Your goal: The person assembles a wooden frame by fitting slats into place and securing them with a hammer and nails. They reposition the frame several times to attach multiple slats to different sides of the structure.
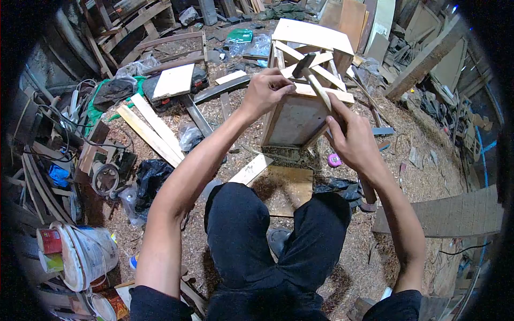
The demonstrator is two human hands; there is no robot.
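Note:
My right hand (350, 136) grips a hammer (319, 90) by its wooden handle. The dark hammer head points up and away, over the top edge of a wooden box-like frame (297, 120). Just left of the hammer head, my left hand (267, 92) is closed in a pinch at the frame's near top corner. Whatever is between its fingertips is too small to make out. The frame stands upright on the floor beyond my knees, with crossed slats (316, 61) and a pale board (310, 35) at its far end.
A pink tape measure (334, 160) lies right of the frame. Loose pale boards (150, 128) and a black plastic bag (152, 182) are to the left. White buckets (96, 251) stand lower left. A wide plank (444, 214) lies at right. Sawdust covers the floor.

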